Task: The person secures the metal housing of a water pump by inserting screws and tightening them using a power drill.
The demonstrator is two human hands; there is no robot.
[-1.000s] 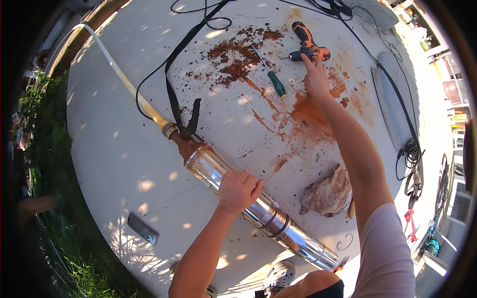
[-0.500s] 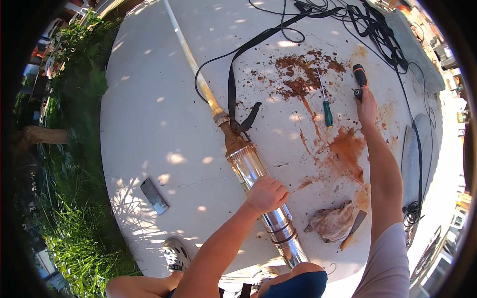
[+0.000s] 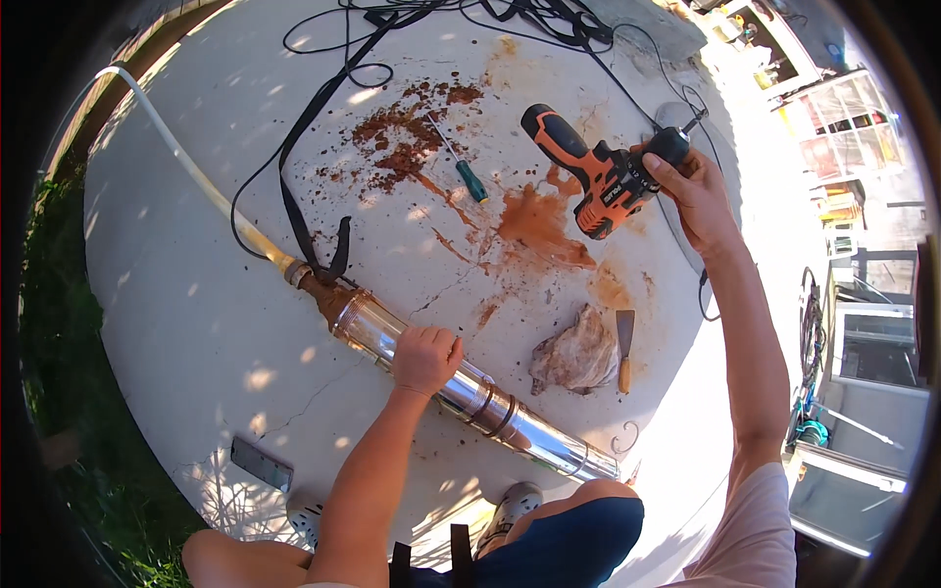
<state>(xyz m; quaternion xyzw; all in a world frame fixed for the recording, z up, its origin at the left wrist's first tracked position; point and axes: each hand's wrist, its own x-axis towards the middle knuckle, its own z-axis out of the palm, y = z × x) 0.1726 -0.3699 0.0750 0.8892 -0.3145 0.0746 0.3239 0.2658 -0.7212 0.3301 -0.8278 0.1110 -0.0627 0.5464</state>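
Observation:
My left hand [image 3: 423, 361] grips a shiny steel cylinder [image 3: 510, 427] lying diagonally across the concrete, its brown fitting [image 3: 323, 294] joined to a stained white pipe [image 3: 196, 167]. My right hand [image 3: 696, 201] holds an orange-and-black cordless drill [image 3: 608, 196] up by its black nose, the handle pointing toward the upper left and a bit sticking out past my fingers. Left of the drill, a green-handled screwdriver [image 3: 470, 179] lies beside rusty flakes [image 3: 392, 142]. A wooden-handled scraper [image 3: 624, 363] and a dirty rag [image 3: 573, 358] lie right of the cylinder.
Black cables [image 3: 544, 24] and a strap [image 3: 292, 142] lie across the far concrete. An orange-brown stain [image 3: 534, 225] marks the middle. A phone [image 3: 262, 464] lies at lower left. Grass [image 3: 59, 392] borders the left edge; framed panels [image 3: 877, 343] and clutter stand along the right.
My right hand has taken hold of the drill and lifted it toward me and off the concrete. My left hand remains on the cylinder. The camera's view has shifted and turned.

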